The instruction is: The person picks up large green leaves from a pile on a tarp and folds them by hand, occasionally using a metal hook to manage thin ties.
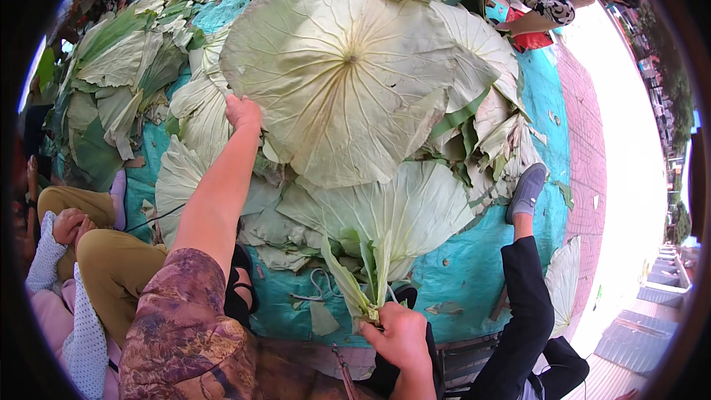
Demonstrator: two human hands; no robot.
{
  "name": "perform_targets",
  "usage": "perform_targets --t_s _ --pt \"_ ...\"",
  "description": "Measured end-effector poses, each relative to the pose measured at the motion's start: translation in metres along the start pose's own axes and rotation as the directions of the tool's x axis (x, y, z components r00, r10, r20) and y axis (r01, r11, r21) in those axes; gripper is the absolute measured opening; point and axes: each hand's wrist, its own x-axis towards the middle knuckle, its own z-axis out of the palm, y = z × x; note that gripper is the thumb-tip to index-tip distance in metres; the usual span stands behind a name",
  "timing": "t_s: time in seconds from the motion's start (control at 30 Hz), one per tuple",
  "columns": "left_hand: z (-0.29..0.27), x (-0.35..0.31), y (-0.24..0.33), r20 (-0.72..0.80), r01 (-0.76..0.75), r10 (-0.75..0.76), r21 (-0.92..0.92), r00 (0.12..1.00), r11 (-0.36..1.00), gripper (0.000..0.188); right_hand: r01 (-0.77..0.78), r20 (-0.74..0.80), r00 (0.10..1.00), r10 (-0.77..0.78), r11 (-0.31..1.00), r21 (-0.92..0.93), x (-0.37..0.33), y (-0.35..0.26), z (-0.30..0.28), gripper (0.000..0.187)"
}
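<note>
Where a turquoise tarp is spread out, a heap of crinkled lotus leaves is topped by a broad, round leaf, pale, papery and ribbed outward from its centre. Nearer, narrow folded leaves are clutched at their gathered base by the right hand; the round leaf's left rim is gripped by the closed left hand. Thin white string is looped on the tarp.

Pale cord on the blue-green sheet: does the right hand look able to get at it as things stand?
Probably not without letting go first: the right hand is closed on the folded leaves, though the pale cord lies nearby to its left, its loop uncovered.
</note>
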Motion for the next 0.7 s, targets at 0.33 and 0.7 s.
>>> perform_targets --t_s 0.33,0.7 --pt "-0.015 -0.040 0.040 -0.028 -0.712 0.730 0.195 0.683 0.674 0.071 -0.002 0.007 1.000 0.002 1.000 0.021 0.009 0.007 0.002 0.025" --pt "0.033 -0.051 0.088 0.592 -0.852 0.613 0.367 0.523 0.372 0.059 -0.061 0.059 0.997 0.046 0.961 0.270 -0.003 0.025 -0.031 0.013"
